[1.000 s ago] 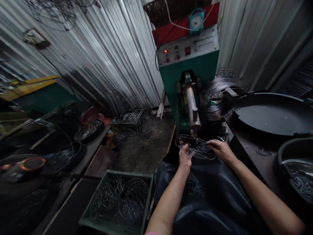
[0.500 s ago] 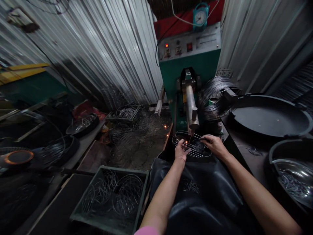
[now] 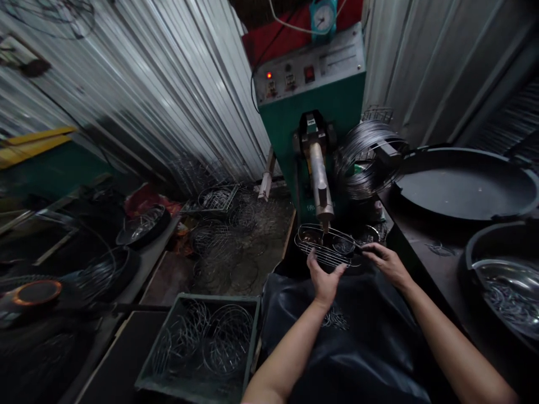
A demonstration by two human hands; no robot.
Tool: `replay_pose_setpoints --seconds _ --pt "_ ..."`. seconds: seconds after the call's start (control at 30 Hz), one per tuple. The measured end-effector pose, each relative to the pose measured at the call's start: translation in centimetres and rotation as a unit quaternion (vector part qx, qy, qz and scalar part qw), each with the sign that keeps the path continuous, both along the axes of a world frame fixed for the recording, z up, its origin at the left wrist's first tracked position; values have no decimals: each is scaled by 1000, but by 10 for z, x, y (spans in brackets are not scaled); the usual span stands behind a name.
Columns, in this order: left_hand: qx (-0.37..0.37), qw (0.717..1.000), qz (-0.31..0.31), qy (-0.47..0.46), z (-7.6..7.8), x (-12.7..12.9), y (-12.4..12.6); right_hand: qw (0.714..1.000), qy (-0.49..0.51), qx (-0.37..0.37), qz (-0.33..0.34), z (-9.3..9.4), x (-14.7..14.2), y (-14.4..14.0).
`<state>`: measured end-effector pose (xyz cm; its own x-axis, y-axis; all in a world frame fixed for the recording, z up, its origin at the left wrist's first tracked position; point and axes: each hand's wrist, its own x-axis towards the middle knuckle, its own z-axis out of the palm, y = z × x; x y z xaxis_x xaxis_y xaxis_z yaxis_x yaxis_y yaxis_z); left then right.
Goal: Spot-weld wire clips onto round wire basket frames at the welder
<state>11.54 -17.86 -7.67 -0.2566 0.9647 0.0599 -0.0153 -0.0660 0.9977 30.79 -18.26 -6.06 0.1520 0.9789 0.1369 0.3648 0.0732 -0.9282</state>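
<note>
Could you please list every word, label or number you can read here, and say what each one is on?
None can be read.
Control panel of the green machine: printed lines, too blurred.
Machine front, pale marks: too small.
Blue dial on top: numerals too small.

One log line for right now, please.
left hand: holds wire rack | right hand: holds rack | rack under welder tip

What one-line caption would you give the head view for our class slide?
Both hands, left hand and right hand, hold an oval wire rack under the electrode of a green welding machine.
</note>
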Motion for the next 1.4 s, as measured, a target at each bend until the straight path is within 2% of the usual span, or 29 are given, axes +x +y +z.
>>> replay_pose_setpoints --seconds 0.07,0.2,0.3,0.4,0.5,0.63,0.73,0.87,0.97,1.03,1.13,1.23,1.33,1.4 --pt "32 997 -5 64 2 8 -6 1000 15 9 4 -4 1 0" --pt "30 996 -14 85 9 17 0 998 4 54 11 1 -1 -5" --pt "27 995 -77 60 9 19 7 996 -30 87 16 11 -7 -12" --pt "-9 989 -145 6 7 21 11 993 -59 99 20 25 -18 -13" --pt "-26 985 -170 -32 6 21 13 994 -75 80 25 38 -27 -6" --pt "-2 982 -189 -21 7 11 13 998 -32 -11 53 49 -30 6" --pt "13 986 -164 10 5 -1 12 994 32 -66 76 50 -28 14" --pt "-15 992 -125 12 5 -13 14 985 113 -105 83 49 -24 21" --pt "45 987 -139 68 13 -15 17 979 144 -114 86 48 -24 25" --pt "77 976 -177 97 20 -13 17 978 149 -121 82 48 -24 27" --pt "67 959 -252 114 25 -9 18 978 147 -129 72 48 -23 28" --pt "57 946 -297 117 24 -9 20 982 130 -114 75 50 -19 27" --pt "69 946 -295 117 20 -9 21 990 76 -79 88 55 -18 20" --pt "82 951 -273 118 18 -8 20 996 16 -58 68 56 -20 13"
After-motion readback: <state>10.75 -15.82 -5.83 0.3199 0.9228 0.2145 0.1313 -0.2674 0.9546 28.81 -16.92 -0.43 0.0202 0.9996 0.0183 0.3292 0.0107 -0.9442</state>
